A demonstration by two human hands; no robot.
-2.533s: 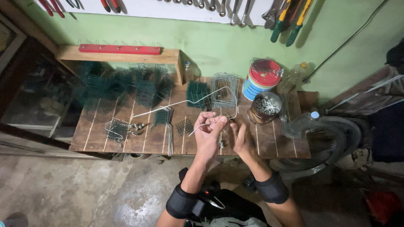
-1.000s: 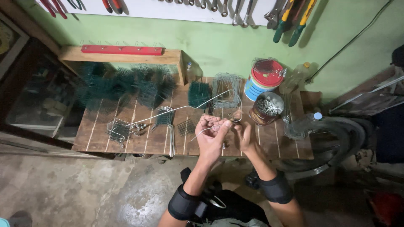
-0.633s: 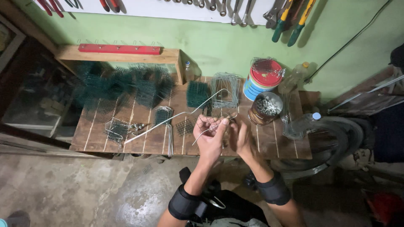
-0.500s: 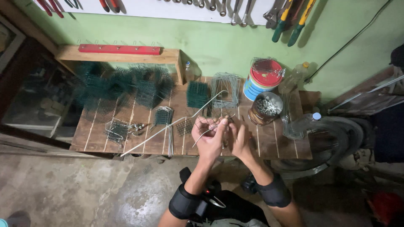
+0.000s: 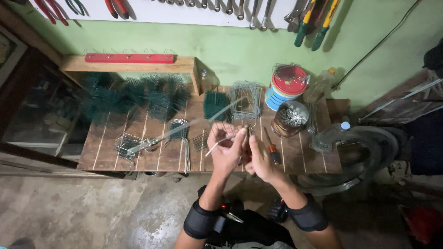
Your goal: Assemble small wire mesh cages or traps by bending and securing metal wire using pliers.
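Overhead, both hands [image 5: 240, 150] closed on wire [image 5: 194, 124] above slatted wooden bench [image 5: 300, 157], green wall [image 5: 221, 46] behind.

- A workshop: pliers [image 5: 318, 23] and wrenches [image 5: 240, 9] hang on the wall.
- Wooden counter [image 5: 300, 157] carries wire mesh [image 5: 138, 94], a screw jar [image 5: 290, 118], a screwdriver [image 5: 272, 147].

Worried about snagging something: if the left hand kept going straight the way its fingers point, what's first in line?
Probably the green mesh piece on the wooden table; the left hand, holding a wire, points toward it, though depth is unclear.
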